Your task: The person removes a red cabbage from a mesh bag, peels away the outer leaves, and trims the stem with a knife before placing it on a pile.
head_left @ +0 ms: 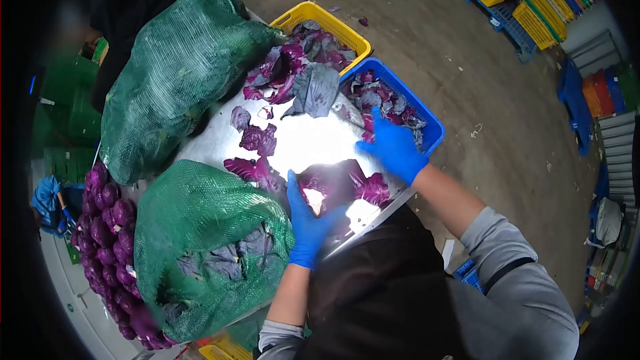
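Left hand (312,225) at near edge of surface (233,110), fingers spread around the edge of red cabbage leaves (333,180); can't tell if gripping. Right hand (395,149) open, fingers spread, holding nothing visible, beside blue crate (435,135) of leaves. Yellow crate (365,45), also leaf-filled, next to it. Two green mesh sacks (180,73) at left, nearer one containing leaves.
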Demonstrator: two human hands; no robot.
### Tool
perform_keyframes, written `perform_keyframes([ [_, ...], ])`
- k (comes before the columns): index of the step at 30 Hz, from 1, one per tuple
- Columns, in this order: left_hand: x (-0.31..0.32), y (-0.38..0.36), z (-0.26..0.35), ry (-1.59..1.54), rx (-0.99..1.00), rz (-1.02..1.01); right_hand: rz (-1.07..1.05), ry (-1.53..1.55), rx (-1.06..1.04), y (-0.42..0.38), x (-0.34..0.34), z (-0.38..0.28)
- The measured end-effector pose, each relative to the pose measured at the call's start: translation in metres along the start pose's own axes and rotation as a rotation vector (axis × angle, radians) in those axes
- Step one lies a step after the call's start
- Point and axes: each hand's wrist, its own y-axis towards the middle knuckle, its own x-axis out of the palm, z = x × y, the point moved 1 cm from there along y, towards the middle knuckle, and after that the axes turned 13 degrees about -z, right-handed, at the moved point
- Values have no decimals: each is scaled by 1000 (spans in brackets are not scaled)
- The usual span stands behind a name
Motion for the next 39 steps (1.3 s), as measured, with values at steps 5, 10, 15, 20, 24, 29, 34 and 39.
perform_keyframes([
  [5,-3,21,6,292,57,-137,-191,616,-798,-25,33,-42],
  [10,7,35,4,173,-101,-88,-180,101,-672,-18,9,-51],
  [15,4,26,5,488,-49,-24,-256,-52,-631,11,27,-45],
  [20,-8,-17,-11,216,14,-85,-227,214,-356,22,13,-16],
  [24,-18,-38,-8,11,-40,-62,-71,-190,-272,-17,-10,-21],
  [29,-17,-23,-10,278,-112,-60,-227,408,-879,-44,38,-43],
  [34,-22,-21,-4,96,-63,-87,-232,200,-883,-34,54,-40],
  [39,-18,-21,-2,-280,-115,-78,-53,160,-942,-29,77,-43],
])
